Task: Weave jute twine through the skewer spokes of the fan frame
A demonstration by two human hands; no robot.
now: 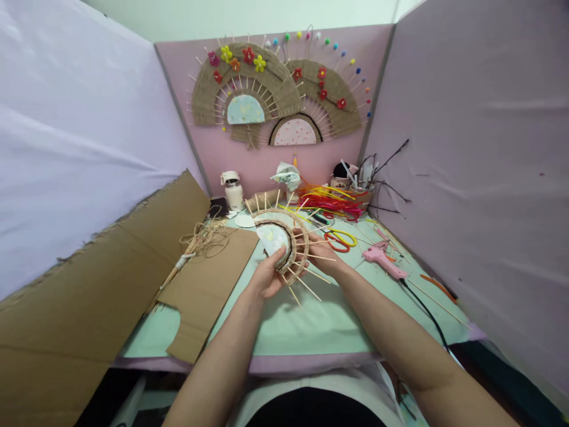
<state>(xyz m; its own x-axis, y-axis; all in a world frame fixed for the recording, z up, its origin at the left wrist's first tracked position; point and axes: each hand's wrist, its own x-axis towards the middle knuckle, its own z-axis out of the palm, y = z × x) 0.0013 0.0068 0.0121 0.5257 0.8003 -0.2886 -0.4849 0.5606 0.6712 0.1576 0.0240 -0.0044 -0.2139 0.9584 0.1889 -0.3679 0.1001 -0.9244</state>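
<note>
Above the table's middle I hold a half-round fan frame (272, 238), tilted with its flat side to the lower left. Its centre is pale blue patterned fabric with a dark edge, and thin sticks radiate outward through bands of twine. My left hand (270, 276) grips the lower end, thumb on the fabric and fingers behind. My right hand (320, 252) is at the right side among the sticks, its fingers partly hidden behind the frame. Just beyond it lie scissors (340, 240) with red and yellow handles.
A pink glue gun (384, 261) with a black cord lies right. Cardboard (208, 284) and bundled sticks (171, 276) lie left. Coloured pipe cleaners (329, 200), a twine roll (267, 200) and a white bottle (233, 193) stand behind. Two decorated fans (288, 89) hang on the back panel.
</note>
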